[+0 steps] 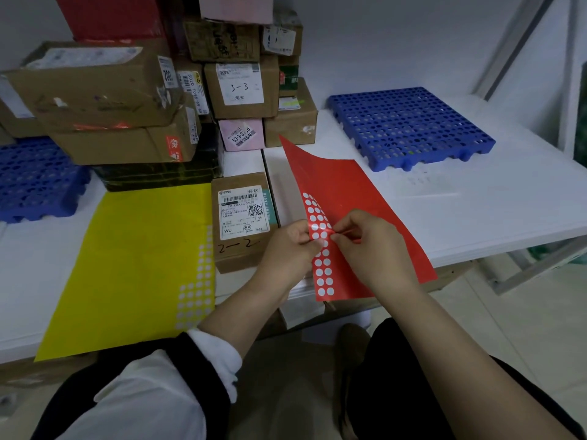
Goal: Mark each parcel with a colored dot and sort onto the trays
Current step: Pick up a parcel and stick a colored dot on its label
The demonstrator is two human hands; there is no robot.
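Two pinches on the red sticker sheet [355,192], held above the desk [476,211]: left hand [287,249] fingers [313,242] curled round its bent edge, right hand [371,246] fingers [337,235] nipping a red dot [345,232] peeling off it. Just left, flat on the desk, the parcel marked 2-2 [243,217], just beside a yellow sticker sheet [133,258]. Farther out, stacked parcels [127,100] behind, one blue tray [409,127] right, another blue tray [35,179] left.
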